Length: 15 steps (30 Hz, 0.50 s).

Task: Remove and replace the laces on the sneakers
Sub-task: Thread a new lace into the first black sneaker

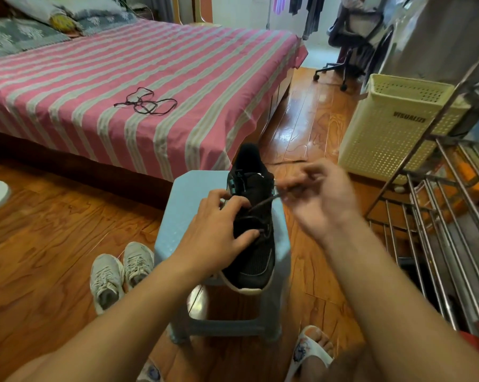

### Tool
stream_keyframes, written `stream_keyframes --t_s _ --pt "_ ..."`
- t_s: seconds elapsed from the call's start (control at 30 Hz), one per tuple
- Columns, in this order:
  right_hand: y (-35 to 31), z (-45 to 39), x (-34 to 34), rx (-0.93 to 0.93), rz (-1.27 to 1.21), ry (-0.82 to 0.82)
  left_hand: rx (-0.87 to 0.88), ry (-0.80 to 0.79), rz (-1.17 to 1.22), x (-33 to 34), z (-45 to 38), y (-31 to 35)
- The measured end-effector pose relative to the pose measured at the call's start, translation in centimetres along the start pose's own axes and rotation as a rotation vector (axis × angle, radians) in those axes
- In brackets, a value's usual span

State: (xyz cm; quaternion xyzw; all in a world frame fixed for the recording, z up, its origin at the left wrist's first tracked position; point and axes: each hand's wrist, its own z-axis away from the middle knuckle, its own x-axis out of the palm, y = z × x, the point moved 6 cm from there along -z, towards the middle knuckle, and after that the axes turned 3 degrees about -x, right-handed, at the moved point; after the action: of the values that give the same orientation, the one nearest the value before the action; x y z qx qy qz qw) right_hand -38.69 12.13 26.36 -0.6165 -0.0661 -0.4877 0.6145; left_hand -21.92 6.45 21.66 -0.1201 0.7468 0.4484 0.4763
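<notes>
On stool [183, 199], black sneaker [256, 255], lace [263, 204] seemingly half-threaded

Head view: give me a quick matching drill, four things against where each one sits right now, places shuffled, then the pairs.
Things:
1. black sneaker
2. loose black lace
3. pair of grey sneakers
4. cream laundry basket

Places:
A. on the wooden floor, left of the stool
B. on the striped bedspread
C. on the floor by the metal rack
D. on top of the blue stool

Pairs: 1-D, 2-B, 3-A, 4-C
</notes>
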Motion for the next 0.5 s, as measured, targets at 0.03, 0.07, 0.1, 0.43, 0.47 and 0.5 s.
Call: stream_keyframes --t_s 0.03,0.07,0.1,0.43,0.47,0.5 --pt "-1.8 -1.2 -1.3 0.018 -0.128 0.048 -0.018 -0.018 0.022 -0.1 -0.1 -0.5" --pt "-3.7 -2.3 -2.8 -0.006 -0.148 0.106 -0.037 -0.035 0.045 -0.2 -0.1 -0.9" --pt "-5.6 -3.3 -4.6 -0.055 -0.074 0.169 -0.055 -0.049 0.067 -0.2 -0.1 -1.3" --pt "-7.9 -4.4 -11.8 -0.066 0.639 0.375 0.026 -0.019 0.013 -0.7 0.3 -0.3" --pt "-7.7 -3.4 -10.3 -0.027 0.62 0.264 0.085 0.014 -0.032 -0.7 0.6 0.6" --pt "-7.5 -2.2 -8.9 0.002 0.568 0.15 0.139 0.051 -0.049 -0.7 0.8 1.5"
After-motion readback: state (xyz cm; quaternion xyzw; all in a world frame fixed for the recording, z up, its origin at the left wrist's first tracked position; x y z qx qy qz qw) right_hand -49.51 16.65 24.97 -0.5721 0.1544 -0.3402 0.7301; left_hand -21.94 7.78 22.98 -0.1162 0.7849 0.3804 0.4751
